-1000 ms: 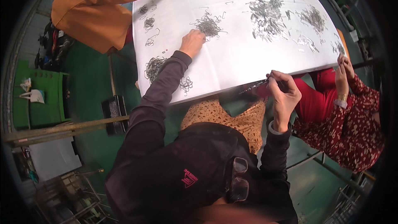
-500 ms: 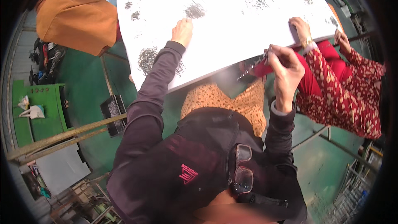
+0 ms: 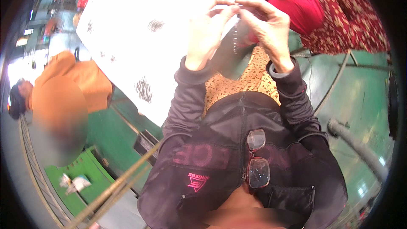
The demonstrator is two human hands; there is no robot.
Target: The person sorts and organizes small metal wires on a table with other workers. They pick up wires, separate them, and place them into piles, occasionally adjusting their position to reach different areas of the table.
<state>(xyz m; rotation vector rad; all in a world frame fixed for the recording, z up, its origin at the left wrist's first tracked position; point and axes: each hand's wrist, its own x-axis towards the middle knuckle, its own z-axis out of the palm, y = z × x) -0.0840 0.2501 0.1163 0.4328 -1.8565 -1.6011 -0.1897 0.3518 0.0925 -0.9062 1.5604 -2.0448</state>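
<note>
My left hand and my right hand meet at their fingertips above the near edge of a white table. Both are closed in a pinch at the top of a thin strand of small shiny pieces. The strand hangs down between my hands, past the table edge. What exactly sits between the fingertips is too small to make out. On the tabletop to the left lie a pile of small dark slivers and a farther pile of dark slivers.
A person in an orange top is at the table's left side. Another in a red patterned garment sits close on my right. Metal bars cross at lower left, near a green surface. Glasses hang on my jacket.
My left hand has left a pile on the table and come to my right hand, fingertips together at the strand. My right hand has moved up and inward. The whole view has turned.
</note>
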